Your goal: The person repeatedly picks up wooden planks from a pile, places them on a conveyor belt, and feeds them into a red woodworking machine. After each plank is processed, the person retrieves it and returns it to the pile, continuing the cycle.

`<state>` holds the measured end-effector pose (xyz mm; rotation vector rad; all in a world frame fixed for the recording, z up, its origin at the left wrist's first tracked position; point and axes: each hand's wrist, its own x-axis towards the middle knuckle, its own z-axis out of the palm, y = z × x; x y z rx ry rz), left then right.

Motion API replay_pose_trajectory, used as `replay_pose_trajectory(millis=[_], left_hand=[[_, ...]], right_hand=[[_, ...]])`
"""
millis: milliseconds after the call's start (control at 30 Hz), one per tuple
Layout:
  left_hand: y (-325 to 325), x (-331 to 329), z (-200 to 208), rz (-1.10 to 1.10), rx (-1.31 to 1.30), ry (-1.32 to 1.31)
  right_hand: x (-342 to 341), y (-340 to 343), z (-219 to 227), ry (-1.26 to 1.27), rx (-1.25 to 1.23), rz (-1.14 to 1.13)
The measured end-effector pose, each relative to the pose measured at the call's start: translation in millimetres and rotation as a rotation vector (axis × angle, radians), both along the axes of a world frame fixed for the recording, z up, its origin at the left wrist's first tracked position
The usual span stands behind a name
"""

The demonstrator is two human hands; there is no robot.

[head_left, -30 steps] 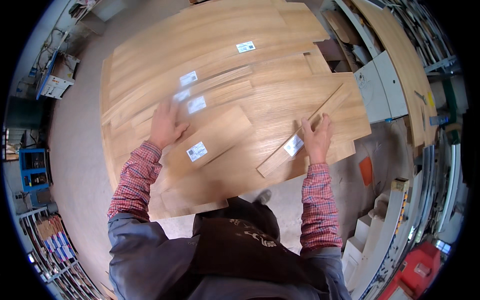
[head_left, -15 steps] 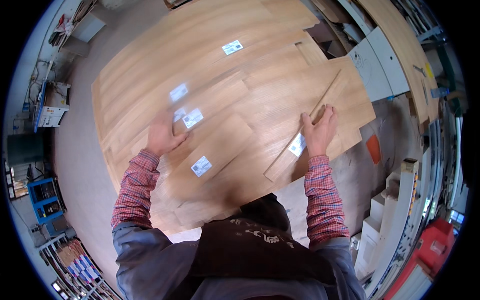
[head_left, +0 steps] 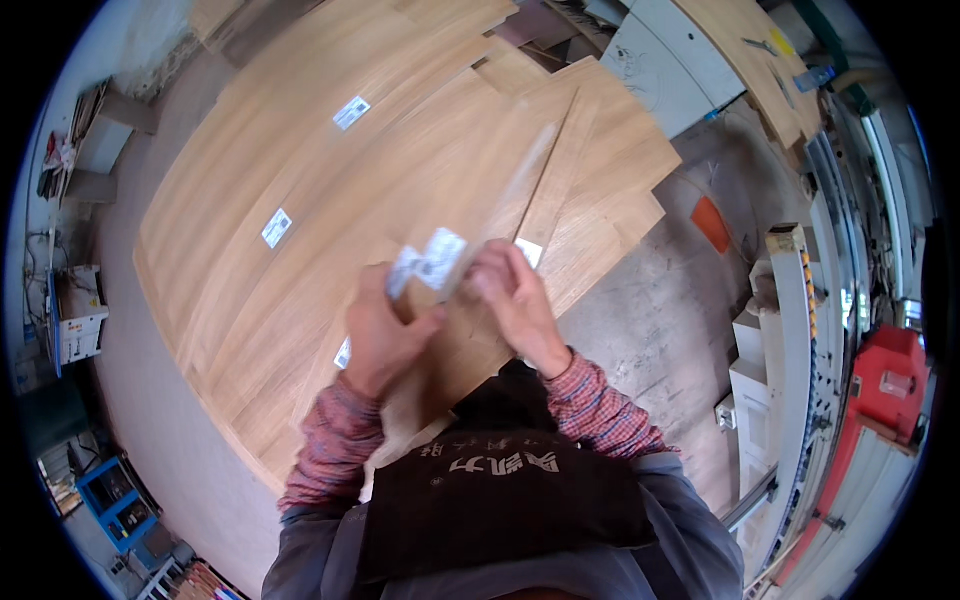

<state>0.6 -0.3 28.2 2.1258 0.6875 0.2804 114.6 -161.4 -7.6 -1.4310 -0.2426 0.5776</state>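
Both my hands are at the near middle of a wide spread of wood-grain boards point(head_left: 230, 310). Between them a wood-grain board point(head_left: 490, 220) appears raised and tilted, its right edge smeared by motion. Two white labels point(head_left: 440, 258) show close together there; I cannot tell if both are on one board. My left hand point(head_left: 385, 335) is closed at the board's left side, thumb pointing right. Beside the board's right edge is my right hand point(head_left: 515, 300), its fingers bent and blurred. A narrow wood-grain strip point(head_left: 560, 185) lies just beyond the right hand, with a white label at its near end.
More labelled boards extend to the far left. A pale cabinet panel point(head_left: 650, 70) and a wooden worktop point(head_left: 745, 60) stand at the far right. An orange piece point(head_left: 711, 224) lies on the floor point(head_left: 640, 300). Along the right side runs a long machine with a red housing point(head_left: 888, 385).
My right hand has left the narrow strip and come left, close to my left hand. The board with the labels has tilted between them. My view has shifted to the right.
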Motion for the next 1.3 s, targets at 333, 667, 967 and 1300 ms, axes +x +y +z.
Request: replay_pose_trajectory(millis=[333,667,967,1300], left_hand=[[-66.6,57.1,-46.1,-0.163,-0.425,-0.112],[-112.2,54.4,-6.7,-0.217,-0.241,0.011],[-102.4,51.9,-7.5,-0.306,0.197,-0.128],[5.6,-101.8,-38.7,0.025,0.535,0.357]], right_hand=[[20.5,-45.4,-10.3,0.375,0.176,-0.238],[34.6,-70.6,-24.2,0.343,0.133,-0.207],[57.2,-74.4,-3.3,0.390,0.155,-0.120],[166.5,-60.3,-33.1,0.404,0.058,-0.127]])
